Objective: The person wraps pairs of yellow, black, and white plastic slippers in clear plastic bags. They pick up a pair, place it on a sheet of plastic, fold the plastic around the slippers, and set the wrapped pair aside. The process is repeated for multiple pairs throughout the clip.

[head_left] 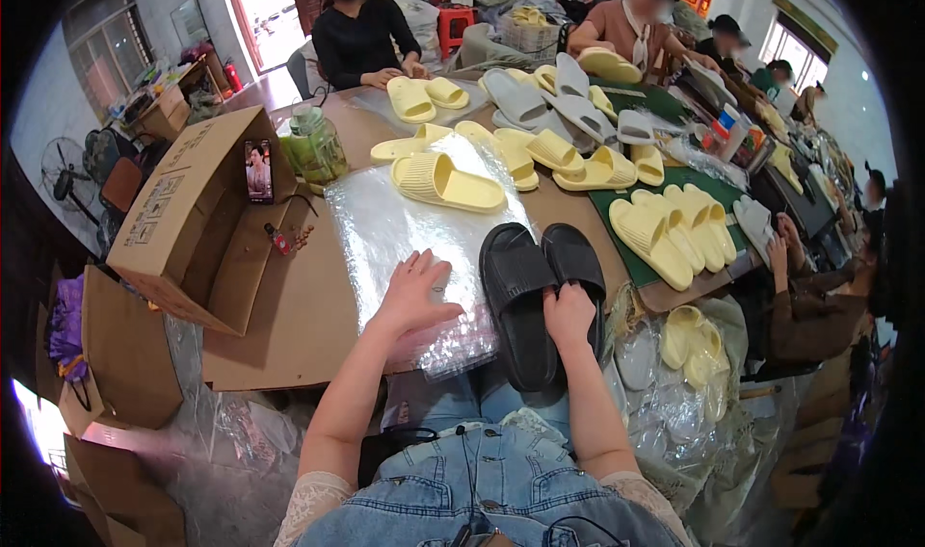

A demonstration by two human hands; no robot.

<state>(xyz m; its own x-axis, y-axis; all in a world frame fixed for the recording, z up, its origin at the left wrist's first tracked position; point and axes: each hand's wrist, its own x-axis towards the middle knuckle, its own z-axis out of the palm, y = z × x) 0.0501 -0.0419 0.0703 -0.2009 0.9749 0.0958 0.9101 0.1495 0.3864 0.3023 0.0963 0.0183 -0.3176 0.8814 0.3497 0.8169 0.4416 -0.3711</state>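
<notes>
My left hand (414, 297) lies with spread fingers on a stack of clear plastic bags (371, 224) at the table's near edge. In my right hand (570, 314) is a pair of black slippers, fingers closed around the inner sides where the two meet. The left black slipper (520, 330) shows almost whole, its ribbed strap uppermost and its heel toward me. Partly behind my hand is the right black slipper (576, 248). A yellow slipper (448, 183) rests on the far part of the bags, beyond both hands.
Left on the table stands an open cardboard box (193, 210) with a phone (258, 171) propped in it; a glass jar (314, 143) is beside it. Yellow slippers (665, 234) and grey slippers (520, 94) cover the far and right sides. Several people sit around.
</notes>
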